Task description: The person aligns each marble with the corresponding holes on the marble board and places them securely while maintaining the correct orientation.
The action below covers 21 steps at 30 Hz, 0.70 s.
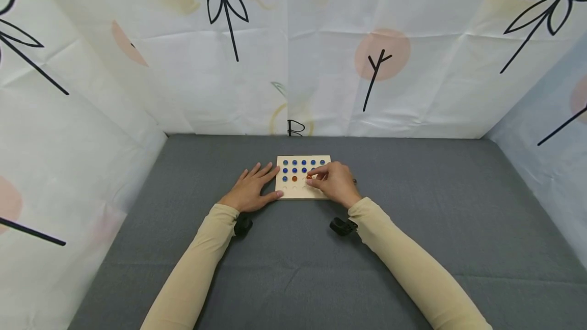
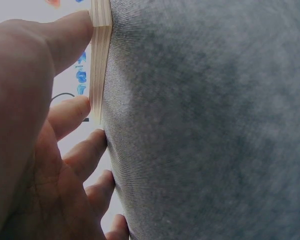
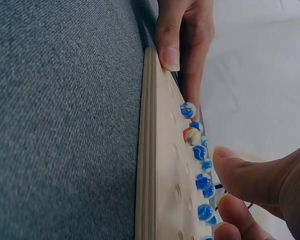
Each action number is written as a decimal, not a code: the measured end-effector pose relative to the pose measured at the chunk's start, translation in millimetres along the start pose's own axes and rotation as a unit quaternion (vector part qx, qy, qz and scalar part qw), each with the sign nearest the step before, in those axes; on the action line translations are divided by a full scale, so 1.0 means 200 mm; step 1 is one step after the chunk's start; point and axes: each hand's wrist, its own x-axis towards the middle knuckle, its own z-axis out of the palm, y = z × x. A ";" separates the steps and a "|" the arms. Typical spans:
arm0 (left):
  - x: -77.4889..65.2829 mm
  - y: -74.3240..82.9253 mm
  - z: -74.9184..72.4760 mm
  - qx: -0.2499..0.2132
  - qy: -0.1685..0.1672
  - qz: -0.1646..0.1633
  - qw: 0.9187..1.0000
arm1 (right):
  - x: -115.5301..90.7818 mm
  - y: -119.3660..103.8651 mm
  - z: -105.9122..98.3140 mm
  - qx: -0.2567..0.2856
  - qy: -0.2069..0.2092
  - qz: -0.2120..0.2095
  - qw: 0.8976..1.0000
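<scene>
A pale wooden board (image 1: 293, 193) with rows of shallow round hollows lies flat on the table. Blue swirled marbles (image 3: 200, 152) fill the hollows of its far rows. In the third row sit one more blue marble (image 1: 285, 179) and, beside it, an orange marble (image 1: 294, 179). My left hand (image 1: 251, 189) is spread at the board's left side, thumb and index fingertip on its edge. Over the board, my right hand (image 1: 337, 183) pinches another orange marble (image 1: 309, 177) between thumb and fingers; the right wrist view does not show that marble. The hand covers the board's right part.
Dark grey cloth (image 1: 293, 269) covers the table around the board. White fabric walls (image 1: 321, 80) with plant prints rise behind it and at both sides. A black wrist device (image 1: 343, 226) is worn under the right wrist, another (image 1: 243, 225) under the left.
</scene>
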 end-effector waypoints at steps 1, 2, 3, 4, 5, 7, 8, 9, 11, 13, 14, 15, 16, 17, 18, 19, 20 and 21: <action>0.00 0.00 0.00 0.002 0.000 -0.001 1.000 | 0.00 0.00 0.01 0.000 0.000 0.000 1.000; 0.00 0.00 0.00 0.003 0.000 -0.001 1.000 | 0.01 0.00 0.01 -0.001 0.000 -0.002 1.000; 0.00 0.00 0.00 0.004 0.000 -0.002 1.000 | 0.01 0.00 0.02 -0.001 -0.001 -0.003 1.000; 0.00 0.00 0.00 0.005 0.000 -0.002 1.000 | 0.02 0.00 0.02 -0.002 -0.001 -0.002 1.000; 0.00 0.00 0.00 0.005 0.000 -0.003 1.000 | 0.02 0.00 0.03 -0.004 -0.001 -0.001 1.000; 0.00 0.00 0.00 0.005 0.002 -0.002 1.000 | 0.02 0.00 0.04 -0.005 -0.001 0.004 1.000; 0.00 0.00 0.00 0.005 0.002 -0.002 1.000 | 0.03 0.00 0.05 -0.005 -0.001 0.006 1.000; 0.00 0.00 0.00 0.005 0.002 -0.002 1.000 | 0.03 0.00 0.05 -0.005 -0.002 0.009 1.000; 0.00 0.00 0.00 0.004 0.001 -0.003 1.000 | 0.03 0.00 0.06 -0.003 -0.003 0.014 1.000; 0.00 0.00 0.00 0.005 0.001 -0.002 1.000 | 0.03 0.00 0.07 -0.003 -0.002 0.013 1.000; 0.00 0.00 0.00 0.005 0.000 -0.002 1.000 | 0.03 0.00 0.07 -0.004 -0.001 0.013 1.000; 0.00 0.00 0.00 0.004 -0.001 -0.003 1.000 | 0.03 0.00 0.07 -0.004 0.000 0.014 1.000; -0.01 0.01 0.00 0.004 -0.001 -0.004 1.000 | 0.04 0.00 0.08 -0.005 0.001 0.013 1.000; -0.01 0.01 0.00 0.004 -0.001 -0.003 1.000 | 0.04 0.00 0.08 -0.006 0.003 0.014 1.000; 0.00 0.01 0.00 0.003 0.000 -0.002 1.000 | 0.04 0.00 0.08 -0.008 0.003 0.015 1.000; 0.00 0.01 0.00 0.003 0.000 -0.002 1.000 | 0.04 0.00 0.08 -0.008 0.003 0.018 1.000; 0.00 0.01 0.00 0.002 -0.001 -0.003 1.000 | 0.04 0.00 0.08 -0.009 0.002 0.020 1.000; 0.00 0.01 0.00 0.002 0.000 -0.002 1.000 | 0.04 0.00 0.08 -0.010 0.002 0.022 1.000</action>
